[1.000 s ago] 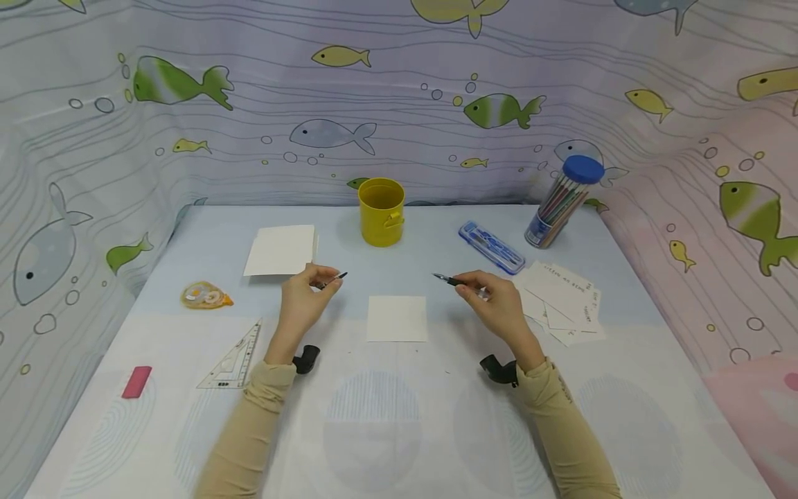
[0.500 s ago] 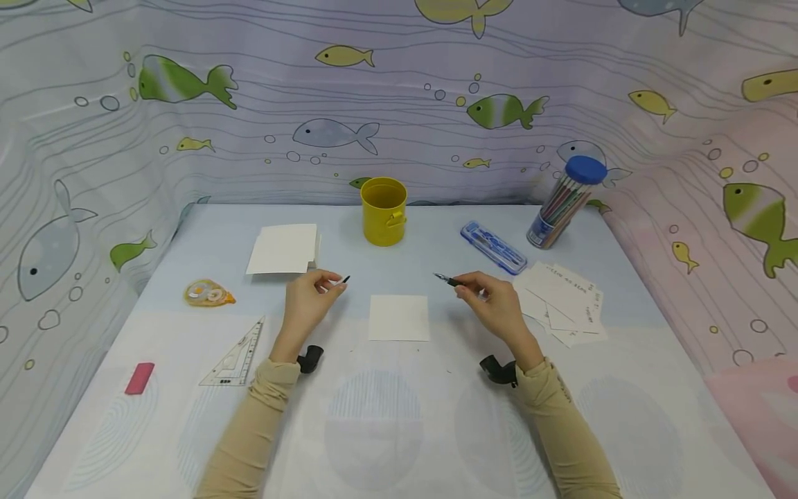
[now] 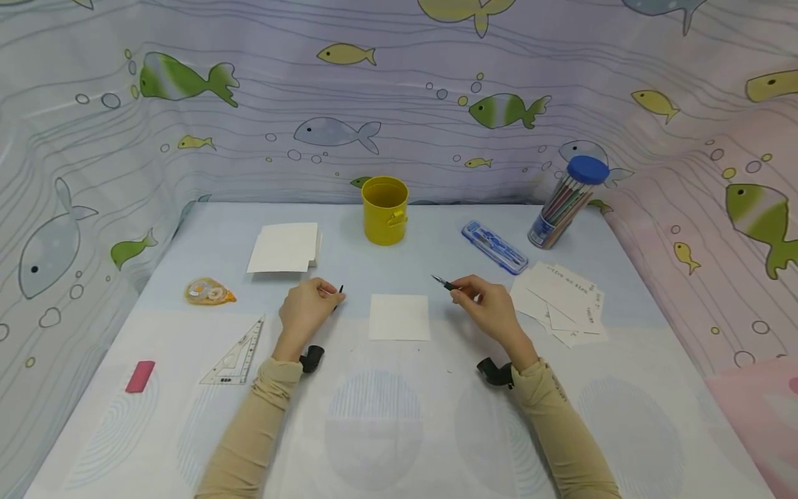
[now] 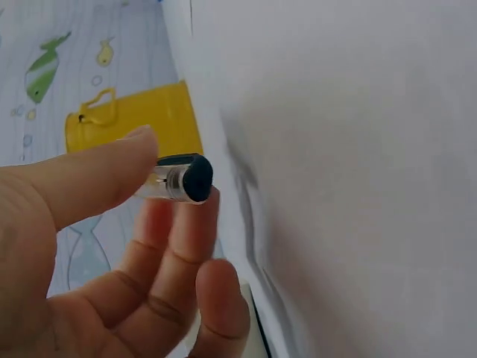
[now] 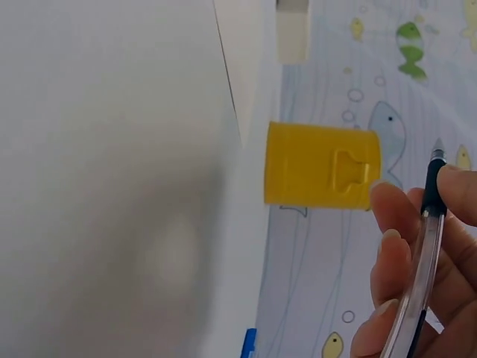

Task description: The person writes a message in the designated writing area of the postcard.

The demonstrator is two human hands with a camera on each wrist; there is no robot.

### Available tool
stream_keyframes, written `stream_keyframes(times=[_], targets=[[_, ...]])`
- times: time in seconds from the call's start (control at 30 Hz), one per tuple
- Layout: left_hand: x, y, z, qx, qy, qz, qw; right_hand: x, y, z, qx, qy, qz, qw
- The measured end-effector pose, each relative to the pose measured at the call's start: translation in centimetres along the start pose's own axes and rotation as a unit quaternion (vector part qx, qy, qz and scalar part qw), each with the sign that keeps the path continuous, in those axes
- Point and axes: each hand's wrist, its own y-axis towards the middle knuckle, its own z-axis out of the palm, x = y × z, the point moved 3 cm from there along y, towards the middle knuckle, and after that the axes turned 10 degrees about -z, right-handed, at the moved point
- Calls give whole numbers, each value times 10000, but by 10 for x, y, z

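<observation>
My left hand (image 3: 307,310) pinches a small clear pen cap with a dark end (image 4: 182,179) between thumb and fingers, left of a blank white square of paper (image 3: 399,317). My right hand (image 3: 486,305) grips a clear pen with a black grip (image 5: 425,239), its tip (image 3: 436,279) pointing up-left, to the right of that paper. The paper lies flat on the table between both hands. In the right wrist view the pen's tip (image 5: 437,147) is bare.
A yellow cup (image 3: 384,210) stands behind the paper. A white paper stack (image 3: 283,247), tape dispenser (image 3: 208,292), set square (image 3: 235,355) and pink eraser (image 3: 140,376) lie left. A blue case (image 3: 494,247), pencil tube (image 3: 566,202) and written cards (image 3: 561,301) lie right.
My left hand has lowered and turned the cap downward, closer to the table. My right hand with the pen has shifted slightly left toward the paper.
</observation>
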Motion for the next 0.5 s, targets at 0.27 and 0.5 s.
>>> stream_keyframes(times=[0.27, 0.5], targets=[[3, 1, -2, 268, 155, -77, 9995, 2, -1, 3, 35, 83, 98, 9999], [5, 1, 0, 488, 341, -147, 9981, 1, -1, 8, 134, 486, 175, 9986]])
